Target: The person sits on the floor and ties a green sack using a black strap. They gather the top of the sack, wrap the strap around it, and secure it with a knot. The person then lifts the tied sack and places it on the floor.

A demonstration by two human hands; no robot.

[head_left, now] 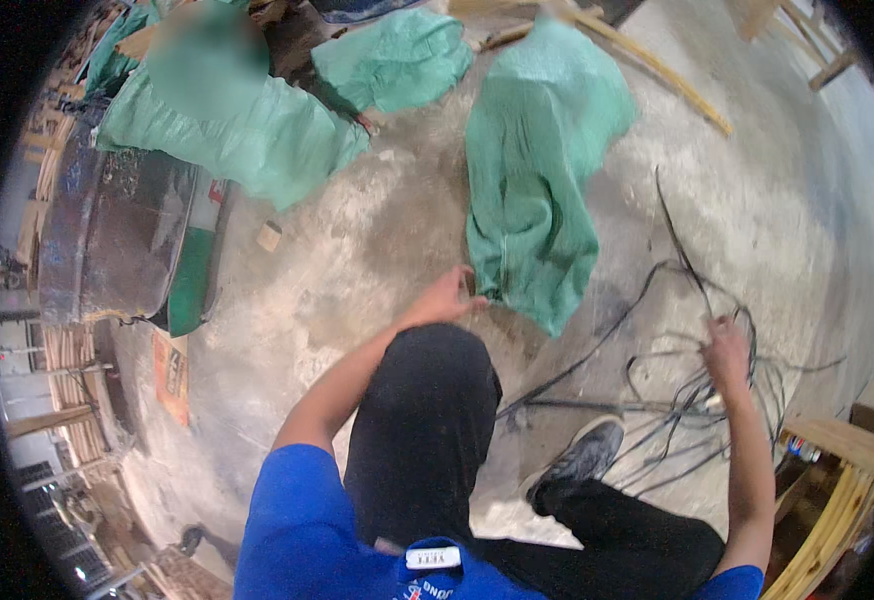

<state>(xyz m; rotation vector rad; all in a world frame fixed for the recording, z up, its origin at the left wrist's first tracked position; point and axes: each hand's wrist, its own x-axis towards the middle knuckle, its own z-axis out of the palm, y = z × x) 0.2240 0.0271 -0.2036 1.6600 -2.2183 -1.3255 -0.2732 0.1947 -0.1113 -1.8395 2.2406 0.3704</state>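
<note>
The left hand (447, 297) reaches forward at the near left edge of a green sack (537, 180), its forearm slanting up from the lower left past the raised knee; its fingers are bent and spread apart from the thumb, at the crumpled edge of the cloth, though whether they grip it I cannot tell. The right hand (725, 352) is well off to the right, arm stretched nearly straight ahead, the fingers curled closed around a black strap (681, 232) whose far part sticks out forward beyond the fist. The sack lies flat and wrinkled on the floor (327, 260), ahead of the person and between the two hands. Around and below the right hand spreads a loose tangle of black cords (677, 405), one stretch running left toward the knee. A grey shoe (592, 450) rests beside it. Farther out, two more green sacks lie ahead, a small one (397, 62) near the top and a wider one (247, 145) to its left, above a dark metal drum (122, 235). A yellowish stick (667, 78) lies ahead on the right, and a wooden stool (847, 445) stands at the lower right.
</note>
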